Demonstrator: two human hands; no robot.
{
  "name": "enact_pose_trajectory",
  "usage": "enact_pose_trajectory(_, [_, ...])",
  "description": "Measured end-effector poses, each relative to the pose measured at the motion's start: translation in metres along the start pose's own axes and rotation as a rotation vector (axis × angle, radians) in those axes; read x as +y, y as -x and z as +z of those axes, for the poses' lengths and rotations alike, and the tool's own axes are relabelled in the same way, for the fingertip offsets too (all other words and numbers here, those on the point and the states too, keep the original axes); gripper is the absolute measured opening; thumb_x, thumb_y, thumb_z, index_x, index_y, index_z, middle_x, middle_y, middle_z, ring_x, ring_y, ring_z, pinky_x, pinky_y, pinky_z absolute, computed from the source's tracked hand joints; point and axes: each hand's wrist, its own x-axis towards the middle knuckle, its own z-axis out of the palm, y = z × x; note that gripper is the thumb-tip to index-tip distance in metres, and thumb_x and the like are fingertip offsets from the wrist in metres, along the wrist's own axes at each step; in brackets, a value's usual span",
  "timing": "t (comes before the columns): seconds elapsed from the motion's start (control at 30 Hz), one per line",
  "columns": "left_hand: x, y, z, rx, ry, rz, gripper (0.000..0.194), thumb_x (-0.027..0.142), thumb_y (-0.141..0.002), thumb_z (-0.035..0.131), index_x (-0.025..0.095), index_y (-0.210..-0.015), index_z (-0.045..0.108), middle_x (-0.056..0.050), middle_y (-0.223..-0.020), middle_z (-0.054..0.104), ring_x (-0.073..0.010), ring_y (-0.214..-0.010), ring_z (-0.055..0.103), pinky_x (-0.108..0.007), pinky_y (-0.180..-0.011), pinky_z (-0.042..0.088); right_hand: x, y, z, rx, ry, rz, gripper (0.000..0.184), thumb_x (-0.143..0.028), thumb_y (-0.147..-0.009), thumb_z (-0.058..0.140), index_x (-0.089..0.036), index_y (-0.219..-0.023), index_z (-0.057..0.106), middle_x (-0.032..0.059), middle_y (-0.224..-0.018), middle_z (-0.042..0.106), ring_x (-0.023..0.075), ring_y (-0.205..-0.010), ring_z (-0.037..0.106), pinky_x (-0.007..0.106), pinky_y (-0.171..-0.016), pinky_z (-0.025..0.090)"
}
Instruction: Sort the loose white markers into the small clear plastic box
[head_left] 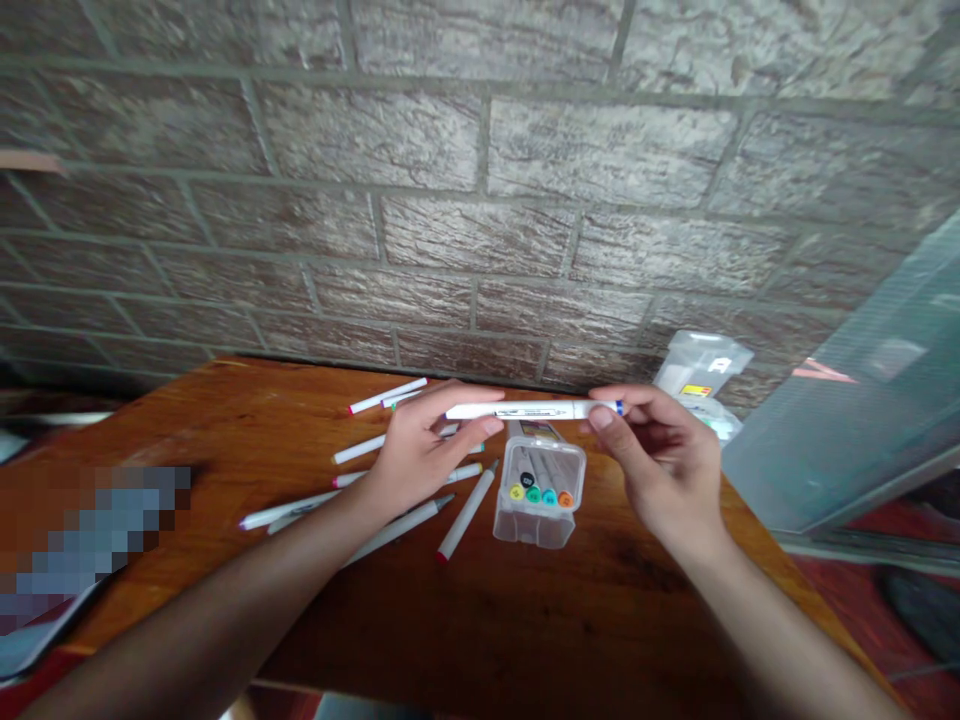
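A white marker [536, 410] with a blue end is held level between my two hands, above the table. My left hand [427, 440] pinches its left part between thumb and fingers. On its right end, by the blue tip, my right hand [664, 450] is closed with thumb and fingers. Below the marker stands a clear plastic case [536, 525] with several markers inside, their round ends yellow, black, green, blue and orange. Loose white markers lie left of the case, among them a red-ended marker [469, 515]. My left hand and forearm partly cover some of them.
A second clear container [705, 365] stands at the table's back right. The wooden table [600, 620] meets a stone-block wall [420, 250]. A pixelated device [90, 560] lies at the left edge. To the right is a translucent panel [847, 400].
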Motion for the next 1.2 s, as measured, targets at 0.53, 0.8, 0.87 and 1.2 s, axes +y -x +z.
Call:
enact_pose_trajectory(0.53, [0.0,-0.006,0.015,0.006,0.511,-0.364,0.03,0.043,-0.102,0.073,0.018,-0.119,0.075,0.001,-0.072,0.068,-0.0097,-0.062,0.059,-0.023,-0.063,0.051,0.016,-0.009,-0.007,-0.018,-0.183,0.19,0.019,-0.035,-0.084,0.093,-0.025,-0.099,0.087,0.001,-0.073,0.082,0.0087,-0.052,0.058,0.021,-0.048,0.04])
enact_pose_trajectory(0.8, [0.015,-0.019,0.016,-0.047,0.348,-0.311,0.027,0.043,-0.097,0.078,0.017,-0.104,0.074,0.004,-0.061,0.057,-0.0093,-0.053,0.051,-0.022,-0.05,0.04,0.015,-0.009,-0.014,0.012,-0.181,0.207,0.018,-0.035,-0.084,0.093,-0.025,-0.098,0.087,0.0014,-0.071,0.081,0.0086,-0.051,0.055,0.02,-0.047,0.036])
enact_pose_trajectory(0.87, [0.018,-0.02,0.017,-0.053,0.325,-0.31,0.028,0.044,-0.095,0.08,0.017,-0.103,0.074,0.004,-0.062,0.057,-0.0086,-0.051,0.049,-0.022,-0.047,0.035,0.014,-0.009,-0.015,0.019,-0.176,0.222,0.02,-0.037,-0.082,0.095,-0.025,-0.096,0.087,0.0024,-0.071,0.081,0.0084,-0.05,0.053,0.019,-0.046,0.034])
enact_pose_trajectory(1.2, [0.019,-0.007,0.019,-0.01,0.401,-0.365,0.024,0.04,-0.097,0.079,0.018,-0.104,0.073,0.004,-0.063,0.06,-0.0094,-0.056,0.054,-0.02,-0.052,0.043,0.012,0.0,-0.015,-0.022,-0.181,0.243,0.019,-0.038,-0.086,0.093,-0.025,-0.099,0.087,0.004,-0.073,0.082,0.0094,-0.051,0.057,0.02,-0.046,0.042])
